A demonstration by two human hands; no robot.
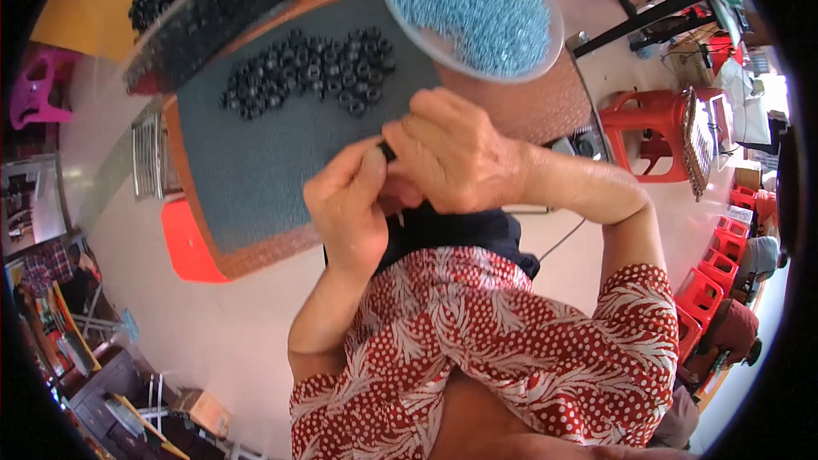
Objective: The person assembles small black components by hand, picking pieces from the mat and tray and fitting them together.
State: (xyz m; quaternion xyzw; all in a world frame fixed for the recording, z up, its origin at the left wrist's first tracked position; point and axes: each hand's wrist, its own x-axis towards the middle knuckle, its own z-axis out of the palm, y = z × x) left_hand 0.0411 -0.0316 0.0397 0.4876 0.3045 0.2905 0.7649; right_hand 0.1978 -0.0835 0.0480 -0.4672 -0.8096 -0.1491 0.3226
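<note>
Just off the near side of the dark mat (256,170), my two hands meet in front of my body. Between thumb and fingers, my left hand (345,200) pinches a small black part (386,152), mostly covered by the fingers. My right hand (456,153) is curled closed against the same spot; whatever its fingers hold is hidden. A loose spread of small black ring-shaped parts (311,72) lies on the mat beyond. At the back right, a round white bowl (558,30) holds a heap of small shiny bluish pieces (477,8).
A clear bin (204,30) full of black parts stands at the table's back left. The brown tabletop (545,106) shows around the mat. Red stools (652,136) stand to the right, and a red seat (189,243) is at the near left.
</note>
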